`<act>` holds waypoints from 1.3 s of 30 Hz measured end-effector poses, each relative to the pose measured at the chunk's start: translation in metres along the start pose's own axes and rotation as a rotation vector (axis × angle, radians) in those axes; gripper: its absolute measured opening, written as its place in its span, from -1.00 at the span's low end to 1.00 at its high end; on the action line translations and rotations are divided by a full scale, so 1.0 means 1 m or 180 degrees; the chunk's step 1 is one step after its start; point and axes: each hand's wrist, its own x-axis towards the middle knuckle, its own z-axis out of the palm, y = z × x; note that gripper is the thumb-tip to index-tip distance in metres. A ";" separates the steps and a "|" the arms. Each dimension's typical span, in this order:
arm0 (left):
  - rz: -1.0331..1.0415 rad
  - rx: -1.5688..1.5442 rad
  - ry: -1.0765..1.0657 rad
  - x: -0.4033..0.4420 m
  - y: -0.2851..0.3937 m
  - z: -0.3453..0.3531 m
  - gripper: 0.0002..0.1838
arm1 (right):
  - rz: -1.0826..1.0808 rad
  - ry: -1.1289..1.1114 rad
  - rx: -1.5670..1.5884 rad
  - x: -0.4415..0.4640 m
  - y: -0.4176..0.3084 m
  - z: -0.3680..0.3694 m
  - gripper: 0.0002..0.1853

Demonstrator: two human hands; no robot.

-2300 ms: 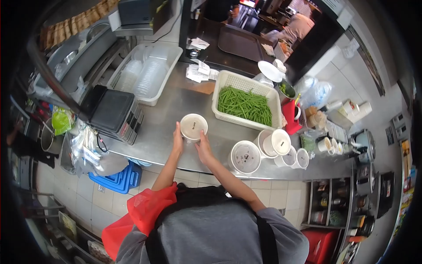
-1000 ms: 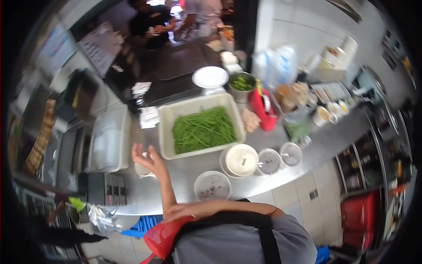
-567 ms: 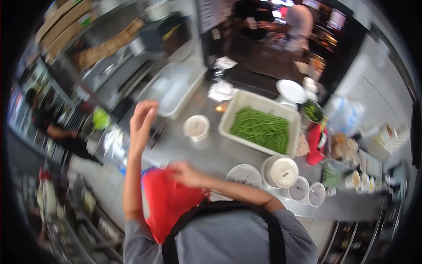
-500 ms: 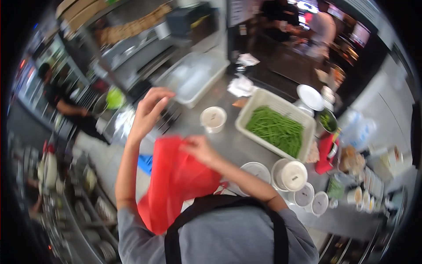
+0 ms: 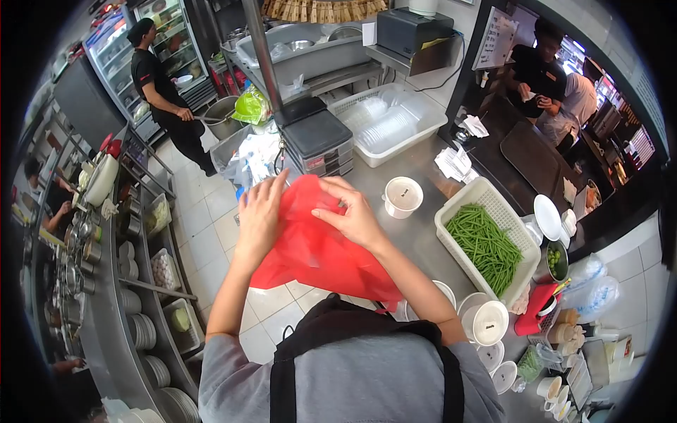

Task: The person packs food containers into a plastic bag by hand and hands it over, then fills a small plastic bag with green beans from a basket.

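A thin red bag (image 5: pixel 310 247), which looks like plastic, hangs in front of my body with its upper edge raised. At its upper left edge, my left hand (image 5: pixel 261 215) is closed on the bag, fingers pointing up. On the other side my right hand (image 5: pixel 350 213) grips the upper right part, thumb and fingers bent around the material. The bag's lower end drapes toward my apron and right forearm. Just beyond my right hand, a lidded white tub (image 5: pixel 403 197) stands on the steel counter (image 5: pixel 367 185).
A basket of green beans (image 5: pixel 443 224) sits to the right, near stacked lidded tubs (image 5: pixel 489 322). Behind are a black drawer unit (image 5: pixel 317 137) and a white crate (image 5: pixel 402 151) of clear containers. A co-worker (image 5: pixel 159 92) stands back left; others work beyond the pass window. Shelves line the left.
My left hand has come down onto the red bag, which it was apart from before. The bag's top has risen between both hands, and the view has turned.
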 end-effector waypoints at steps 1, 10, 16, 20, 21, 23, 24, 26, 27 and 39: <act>-0.0230 0.0380 0.0039 -0.010 -0.011 0.010 -0.22 | -0.0189 0.0046 -0.0311 0.001 -0.008 -0.002 -0.54; -0.1657 -0.2122 -0.0664 -0.134 -0.079 0.036 -0.59 | 0.0450 -0.0815 -0.2737 -0.045 0.071 0.007 -0.68; -0.2783 -0.7743 0.0367 -0.113 -0.009 0.012 -0.56 | 0.0769 0.0146 0.1022 -0.045 0.050 -0.008 -0.76; -0.1920 -0.7445 0.0265 -0.117 -0.072 -0.004 -0.60 | 0.0799 -0.2470 -0.2206 -0.074 -0.020 -0.047 -0.59; -0.1745 -0.7411 0.0058 -0.122 -0.087 -0.005 -0.60 | 0.0644 -0.2138 -0.2486 -0.094 0.012 -0.061 -0.65; -0.1009 -0.6261 -0.1159 -0.117 -0.090 -0.028 -0.63 | 0.0973 -0.1081 -0.2743 -0.097 0.031 -0.108 -0.74; -0.0525 -0.5069 -0.2021 -0.101 -0.070 -0.053 -0.67 | 0.0807 -0.0158 -0.2089 -0.091 0.025 -0.123 -0.76; -0.0284 -0.3966 -0.2745 -0.101 -0.062 -0.063 -0.69 | 0.1080 0.0704 -0.0485 -0.086 0.035 -0.154 -0.84; -0.0454 -0.4119 -0.2744 -0.107 -0.066 -0.054 -0.67 | 0.1930 0.1342 0.1270 -0.074 0.006 -0.151 -0.89; -0.1831 -0.5260 -0.0659 -0.152 -0.072 -0.001 -0.60 | 0.3749 -0.2641 -0.0479 -0.116 -0.025 -0.152 -0.50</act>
